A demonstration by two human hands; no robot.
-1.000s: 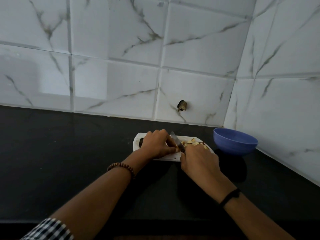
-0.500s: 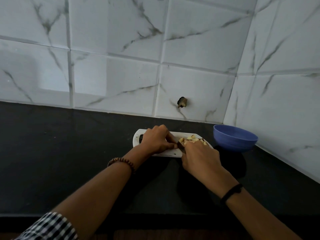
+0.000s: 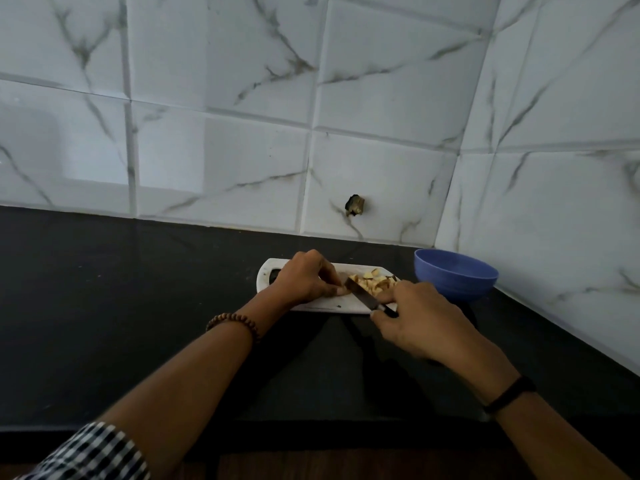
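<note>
On the near half of the cutting board (image 3: pixel 322 306), the left hand (image 3: pixel 304 277) curls its fingers down right beside the blade, probably to pin an uncut bit; I cannot tell what it holds. The right hand (image 3: pixel 415 320) grips the knife (image 3: pixel 362 295) by its handle, blade slanted across the board for slicing. Chopped pieces (image 3: pixel 372 282) pile on the board's far right, nearest the blue bowl (image 3: pixel 455 275) just off the board's right end on the surface (image 3: pixel 138 306), handy for transfer.
</note>
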